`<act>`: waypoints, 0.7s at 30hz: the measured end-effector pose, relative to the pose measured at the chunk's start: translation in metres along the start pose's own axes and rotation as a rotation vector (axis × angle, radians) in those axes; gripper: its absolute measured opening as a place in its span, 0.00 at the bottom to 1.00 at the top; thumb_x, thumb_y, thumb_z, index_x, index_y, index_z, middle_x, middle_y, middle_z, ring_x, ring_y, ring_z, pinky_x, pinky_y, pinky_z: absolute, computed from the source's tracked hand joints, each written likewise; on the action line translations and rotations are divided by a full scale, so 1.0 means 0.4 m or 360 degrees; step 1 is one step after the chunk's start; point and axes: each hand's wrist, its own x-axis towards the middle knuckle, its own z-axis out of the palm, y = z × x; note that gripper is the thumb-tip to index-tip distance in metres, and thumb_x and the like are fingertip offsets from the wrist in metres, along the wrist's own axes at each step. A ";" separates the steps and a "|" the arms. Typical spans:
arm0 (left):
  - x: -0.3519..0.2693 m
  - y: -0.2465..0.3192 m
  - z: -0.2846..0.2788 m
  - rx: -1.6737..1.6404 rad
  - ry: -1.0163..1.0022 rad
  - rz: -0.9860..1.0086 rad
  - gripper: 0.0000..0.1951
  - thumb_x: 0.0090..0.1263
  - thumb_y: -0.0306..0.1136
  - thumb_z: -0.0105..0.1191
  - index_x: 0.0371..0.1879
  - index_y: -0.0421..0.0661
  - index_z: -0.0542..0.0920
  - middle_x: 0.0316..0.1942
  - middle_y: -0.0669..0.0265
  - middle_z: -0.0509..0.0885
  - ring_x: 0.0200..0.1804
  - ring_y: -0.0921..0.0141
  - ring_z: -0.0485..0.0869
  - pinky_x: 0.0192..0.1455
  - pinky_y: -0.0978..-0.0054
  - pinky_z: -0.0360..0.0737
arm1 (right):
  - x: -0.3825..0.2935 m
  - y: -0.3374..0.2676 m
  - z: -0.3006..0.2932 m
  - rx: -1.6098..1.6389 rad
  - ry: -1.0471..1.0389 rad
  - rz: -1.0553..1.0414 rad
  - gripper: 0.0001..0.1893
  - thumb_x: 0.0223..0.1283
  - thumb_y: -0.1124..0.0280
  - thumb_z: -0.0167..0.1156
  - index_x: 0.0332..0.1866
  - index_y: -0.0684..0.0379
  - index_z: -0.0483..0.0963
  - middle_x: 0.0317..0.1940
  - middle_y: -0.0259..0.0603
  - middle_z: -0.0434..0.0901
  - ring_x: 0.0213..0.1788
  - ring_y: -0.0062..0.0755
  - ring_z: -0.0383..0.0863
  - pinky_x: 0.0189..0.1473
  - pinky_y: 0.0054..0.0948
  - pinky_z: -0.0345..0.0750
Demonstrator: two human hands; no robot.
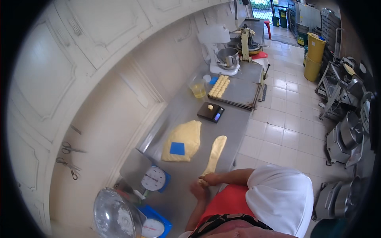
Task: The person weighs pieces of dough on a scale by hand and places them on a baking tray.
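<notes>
My right hand (pixel 210 179) is closed around the near end of a long pale dough strip (pixel 216 150) lying on the steel table. Beside and below it, my left hand (pixel 198 189) is motion-blurred at the same end; its fingers are unclear. Left of the strip sits a large dough mass (pixel 190 134) with a blue scraper (pixel 177 148) on it. Beyond them, a small dough piece (pixel 210 107) rests on a black digital scale (pixel 205 112). Rows of small dough pieces (pixel 219 86) lie on a metal baking tray (pixel 241 89).
The steel table (pixel 178 181) also holds a dial scale (pixel 153 178), another dial scale (pixel 152 228), a metal bowl (pixel 110 214), a container of yellow liquid (pixel 198 90) and a white stand mixer (pixel 215 50). Scissors (pixel 70 148) hang on the wall. Tiled floor (pixel 276 131) lies right.
</notes>
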 end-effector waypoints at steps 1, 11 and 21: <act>-0.006 -0.005 -0.020 0.0057 -0.0199 0.0025 0.14 0.73 0.38 0.54 0.52 0.45 0.77 0.48 0.54 0.79 0.52 0.50 0.77 0.53 0.49 0.72 | 0.025 -0.062 -0.056 0.0107 -0.0072 0.0197 0.33 0.57 0.72 0.63 0.72 0.56 0.67 0.53 0.52 0.82 0.58 0.52 0.81 0.59 0.46 0.77; 0.036 -0.007 0.065 0.0545 0.0294 -0.0092 0.18 0.73 0.44 0.52 0.57 0.50 0.80 0.54 0.56 0.77 0.59 0.52 0.76 0.59 0.47 0.71 | 0.040 0.075 -0.028 0.0395 0.0172 0.0577 0.26 0.58 0.72 0.63 0.64 0.60 0.73 0.58 0.53 0.80 0.62 0.53 0.79 0.61 0.46 0.76; 0.110 -0.015 0.060 0.0362 -0.0099 -0.0162 0.34 0.73 0.49 0.53 0.74 0.47 0.64 0.69 0.52 0.71 0.70 0.47 0.69 0.67 0.36 0.63 | 0.088 0.079 -0.106 0.0166 0.0254 0.0672 0.18 0.60 0.70 0.59 0.56 0.57 0.78 0.52 0.54 0.84 0.57 0.55 0.82 0.57 0.48 0.78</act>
